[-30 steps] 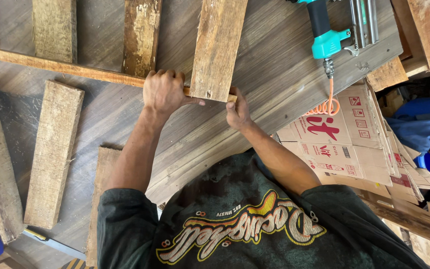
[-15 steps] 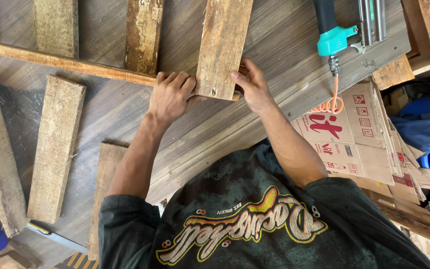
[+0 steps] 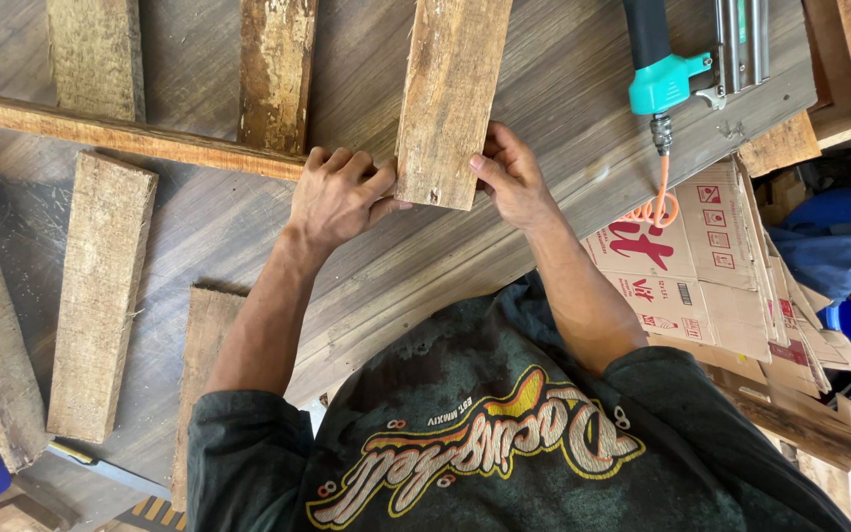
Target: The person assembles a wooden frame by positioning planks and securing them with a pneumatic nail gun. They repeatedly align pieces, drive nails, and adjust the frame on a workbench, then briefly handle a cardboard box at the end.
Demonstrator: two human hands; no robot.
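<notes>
1. A dark shirt (image 3: 485, 433) with a coloured print is seen nearest to the camera, and both forearms reach out from it over the wooden table (image 3: 248, 227).
2. The near end of a worn plank (image 3: 450, 99) is gripped from both sides: the left hand (image 3: 339, 197) is pressed on its left edge with the thumb against the wood, and the right hand (image 3: 512, 175) is closed on its right edge.
3. A thin slat (image 3: 120, 136) is laid across the table, and it ends at the left hand.
4. Other boards (image 3: 100, 296) are placed left of the hands, well apart from them.
5. A stack of flattened cartons (image 3: 711, 286) is seen at the right.
6. A nail gun (image 3: 672, 69) with a teal part is laid farther on the table, right of the plank.
</notes>
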